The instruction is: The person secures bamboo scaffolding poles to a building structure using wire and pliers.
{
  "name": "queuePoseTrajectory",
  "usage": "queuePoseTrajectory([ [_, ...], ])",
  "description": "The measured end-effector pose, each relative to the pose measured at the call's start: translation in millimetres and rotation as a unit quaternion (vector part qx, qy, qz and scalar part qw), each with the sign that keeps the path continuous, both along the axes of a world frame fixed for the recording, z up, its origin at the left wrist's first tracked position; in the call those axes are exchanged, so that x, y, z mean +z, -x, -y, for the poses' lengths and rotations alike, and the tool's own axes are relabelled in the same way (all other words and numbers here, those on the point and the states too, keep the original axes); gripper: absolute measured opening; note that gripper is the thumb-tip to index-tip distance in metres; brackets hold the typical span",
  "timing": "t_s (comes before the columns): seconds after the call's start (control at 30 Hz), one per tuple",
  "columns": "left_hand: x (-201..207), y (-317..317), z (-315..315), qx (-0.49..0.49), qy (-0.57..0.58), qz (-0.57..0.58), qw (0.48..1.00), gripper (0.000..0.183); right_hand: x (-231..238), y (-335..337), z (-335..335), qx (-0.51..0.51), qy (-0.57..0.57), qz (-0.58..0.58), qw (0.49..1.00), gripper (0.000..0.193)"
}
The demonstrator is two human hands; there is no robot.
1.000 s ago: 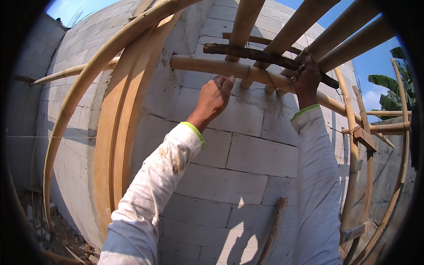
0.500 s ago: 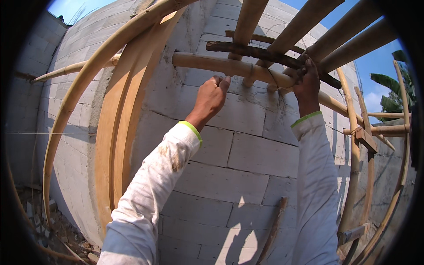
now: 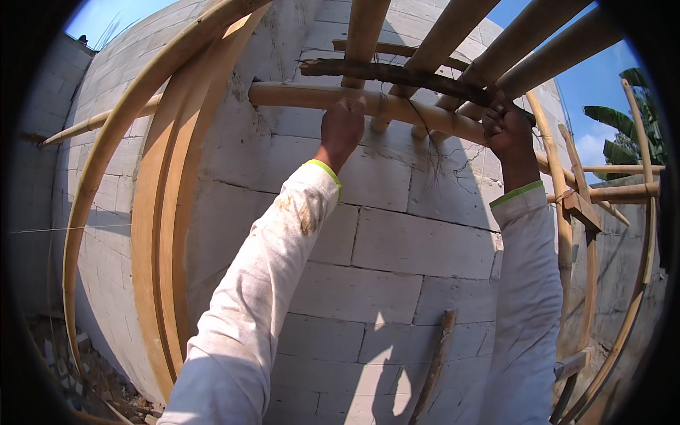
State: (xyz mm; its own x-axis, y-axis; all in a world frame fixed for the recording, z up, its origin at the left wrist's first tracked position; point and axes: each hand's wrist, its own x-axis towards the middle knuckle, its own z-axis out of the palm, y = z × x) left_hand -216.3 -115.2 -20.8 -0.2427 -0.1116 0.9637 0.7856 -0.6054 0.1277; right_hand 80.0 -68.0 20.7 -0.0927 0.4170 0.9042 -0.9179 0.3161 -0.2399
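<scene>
A thick horizontal bamboo pole [image 3: 304,96] runs across in front of the block wall, its left end at the wall. My left hand [image 3: 343,129] is closed and raised against this pole, fingertips blurred; whatever it pinches is too small to make out. Above the pole lies a dark, rough wooden stick [image 3: 397,74], crossing under several slanting bamboo poles [image 3: 450,39]. At the stick's right part my right hand [image 3: 508,127] is closed, knuckles toward me; what its fingers grip is hidden. Thin dark tie wire [image 3: 433,159] hangs from the horizontal pole between my hands, with a loose loop near the right one.
Upright wooden planks [image 3: 159,241] and a curved bamboo pole [image 3: 95,177] stand at the left. A short stick [image 3: 434,365] leans on the block wall [image 3: 354,290]. Bamboo uprights [image 3: 563,234] with a wooden block [image 3: 582,211] stand at the right. Rubble [image 3: 71,368] lies lower left.
The view has shifted, so the poles sit further left. My left hand has moved up and right along the horizontal pole. My right hand has moved right along the dark stick, and its fingers have turned.
</scene>
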Motion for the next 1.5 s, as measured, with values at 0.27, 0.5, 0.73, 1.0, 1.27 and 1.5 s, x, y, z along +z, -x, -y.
queuePoseTrajectory([
  [0.27,51,-26,-23,-0.355,0.077,0.085,0.928,0.034,8,-48,-5,-0.146,-0.049,0.092,0.984,0.023],
  [0.5,58,-48,-38,-0.456,0.124,0.101,0.876,0.024,24,-88,-41,0.014,-0.159,0.217,0.963,0.025],
  [0.73,18,-55,-28,-0.232,0.11,0.021,0.966,0.026,-91,-35,26,-0.147,-0.033,0.178,0.972,0.026],
  [1.0,6,-49,-29,-0.016,0.108,-0.053,0.993,0.034,-50,42,0,-0.527,-0.078,0.003,0.846,0.031],
  [1.27,-93,-69,1,-0.178,0.228,-0.052,0.956,0.035,-22,99,-45,-0.69,-0.225,-0.01,0.688,0.025],
  [1.5,-77,-126,28,0.033,0.036,-0.175,0.983,0.025,0,82,-87,-0.558,-0.423,0.013,0.714,0.025],
])
